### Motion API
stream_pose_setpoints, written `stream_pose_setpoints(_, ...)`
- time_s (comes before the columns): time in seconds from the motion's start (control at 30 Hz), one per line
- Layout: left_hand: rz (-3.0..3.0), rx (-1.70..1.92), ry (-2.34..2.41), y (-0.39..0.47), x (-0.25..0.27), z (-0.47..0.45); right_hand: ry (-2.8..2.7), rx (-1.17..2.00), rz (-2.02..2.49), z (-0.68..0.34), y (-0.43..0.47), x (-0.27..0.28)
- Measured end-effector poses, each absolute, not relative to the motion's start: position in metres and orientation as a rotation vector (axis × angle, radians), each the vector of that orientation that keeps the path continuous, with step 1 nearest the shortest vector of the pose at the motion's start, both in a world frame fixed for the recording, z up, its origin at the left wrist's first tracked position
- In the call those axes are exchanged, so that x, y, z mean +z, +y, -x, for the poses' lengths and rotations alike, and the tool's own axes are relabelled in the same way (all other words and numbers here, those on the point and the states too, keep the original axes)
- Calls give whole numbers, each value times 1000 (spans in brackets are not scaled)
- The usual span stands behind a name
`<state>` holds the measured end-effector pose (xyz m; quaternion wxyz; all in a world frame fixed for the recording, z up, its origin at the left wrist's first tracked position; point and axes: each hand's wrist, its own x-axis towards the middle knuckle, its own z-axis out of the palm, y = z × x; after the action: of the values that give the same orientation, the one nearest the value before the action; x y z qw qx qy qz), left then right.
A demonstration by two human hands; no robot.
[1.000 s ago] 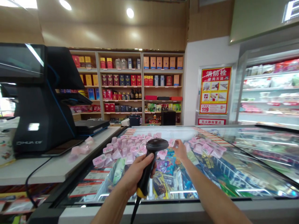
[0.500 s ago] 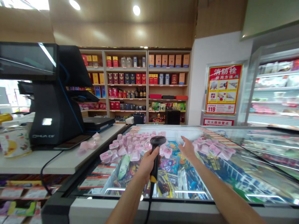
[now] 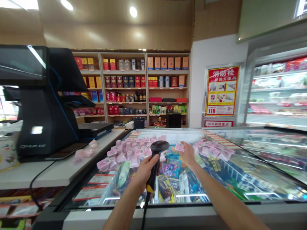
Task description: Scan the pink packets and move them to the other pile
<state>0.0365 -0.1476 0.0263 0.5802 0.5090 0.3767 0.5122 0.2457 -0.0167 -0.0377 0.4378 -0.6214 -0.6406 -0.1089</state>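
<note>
My left hand [image 3: 144, 171] is wrapped round the handle of a black barcode scanner [image 3: 160, 146], held upright over the glass freezer top with its cable hanging down. My right hand [image 3: 187, 154] pinches a small pink cup [image 3: 179, 147] with a printed label facing me, just right of the scanner head. Several similar pink cups [image 3: 129, 153] are heaped on the glass to the left, partly behind the scanner. Another cluster of pink cups [image 3: 212, 149] lies to the right of my right hand.
Under the freezer glass lie colourful packets [image 3: 168, 188]. At the left, a counter [image 3: 48, 177] bears a black point-of-sale terminal [image 3: 45, 121] and a few pink cups [image 3: 83, 154]. Shelves of boxes [image 3: 123, 81] stand behind; a red poster [image 3: 222, 91] hangs on the wall.
My right hand, earlier with fingers apart and no cup visible in it, now grips a pink cup. The scanner stays in my left hand, and the view has turned slightly right.
</note>
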Motion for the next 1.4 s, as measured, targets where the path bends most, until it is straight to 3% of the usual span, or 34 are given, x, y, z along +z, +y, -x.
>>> stream_pose_setpoints(0.43,-1243,1114,765,-164,38,-47,-1562,-330,1503,-257,-13,-44)
stream_pose_setpoints(0.8,-1141,1259,924,-159,43,-17,-1563,-460,1836,-268,-21,-43)
stream_pose_setpoints(1.03,-1084,1286,998,-159,35,2,-1379,-379,1949,-290,-24,-39)
stream_pose_setpoints(1.23,-1048,1277,1016,-159,32,5,-1411,-460,1753,-268,-30,-27)
stream_pose_setpoints(1.4,-1045,1268,1001,-159,29,3,-1989,-177,1382,-206,-26,-25)
